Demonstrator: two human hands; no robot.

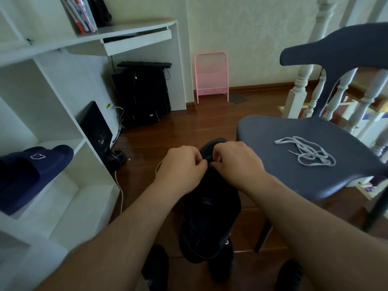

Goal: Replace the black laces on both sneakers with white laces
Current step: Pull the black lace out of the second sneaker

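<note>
On the far left a navy slipper (35,171) lies on a white shelf (63,148), nothing to do with the job. Moving toward the middle, the left hand (180,166) and the right hand (237,162) meet just above the floor, both with fingers curled in and fingertips pinched at the toe end of a black sneaker (210,206) held between the forearms; what they pinch looks like the black lace, though black on black in a blurred patch makes it hard to be sure. The sneaker points away from the person, heel nearest the camera, toe up under the hands, and it reads as one dark, matte mass with almost no visible detail. Another dark shoe shape seems to sit on the floor below it, too dim to tell apart. To the right, the white laces (306,152) lie in a loose, flat tangle on the seat of a grey chair (273,131), well apart from the hands and untouched. By that showing the task is at an early stage: no white shows on the sneaker, so I judge the black lace is being worked out of the first shoe, with all the threading and the second sneaker left to do
</note>
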